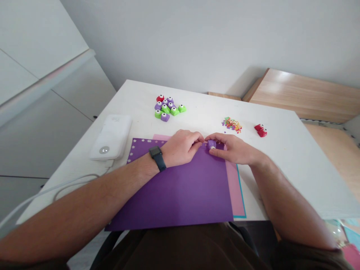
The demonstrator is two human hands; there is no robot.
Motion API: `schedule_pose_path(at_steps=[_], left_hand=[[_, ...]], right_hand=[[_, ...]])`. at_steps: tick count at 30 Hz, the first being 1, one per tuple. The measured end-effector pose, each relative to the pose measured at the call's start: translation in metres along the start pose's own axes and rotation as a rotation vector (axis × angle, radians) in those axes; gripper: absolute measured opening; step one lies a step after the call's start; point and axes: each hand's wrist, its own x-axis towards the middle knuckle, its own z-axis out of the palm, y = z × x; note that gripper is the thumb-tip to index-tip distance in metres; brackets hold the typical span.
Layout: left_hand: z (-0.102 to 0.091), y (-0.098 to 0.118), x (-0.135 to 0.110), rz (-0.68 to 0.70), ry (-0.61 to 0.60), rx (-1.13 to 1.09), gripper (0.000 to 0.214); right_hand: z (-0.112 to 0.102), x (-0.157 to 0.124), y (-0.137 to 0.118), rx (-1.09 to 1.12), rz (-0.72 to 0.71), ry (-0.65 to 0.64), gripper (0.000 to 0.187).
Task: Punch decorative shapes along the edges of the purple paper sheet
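Note:
A large purple paper sheet (182, 191) lies in front of me, with flower-shaped cutouts along its top left edges. My right hand (233, 148) grips a small purple craft punch (211, 144) between thumb and fingers, at the top edge of the sheet near its right corner. Just left of the punch, my left hand (181, 148) is closed in a pinch on that same edge. The fingertips hide exactly how the paper sits in the punch. Pink paper (234, 187) and a blue-edged sheet (242, 198) show from underneath.
Several red, purple and green punches (165, 108) cluster at the back of the white table (202, 112). Colourful paper bits (232, 125) lie right of centre, with two red punches (261, 130) beyond. A white device (111, 137) with a cable (67, 182) stands left.

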Motion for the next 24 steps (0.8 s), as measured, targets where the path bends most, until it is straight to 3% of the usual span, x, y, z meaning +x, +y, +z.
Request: schedule_pose_path(at_steps=[12, 24], left_hand=[[0.001, 0.0, 0.0, -0.02, -0.015, -0.005, 0.017], [0.001, -0.001, -0.001, -0.012, -0.027, 0.01, 0.017]], right_hand=[[0.009, 0.006, 0.005, 0.112, 0.114, 0.072, 0.029], [0.013, 0.006, -0.001, 0.085, 0.119, 0.099, 0.023]])
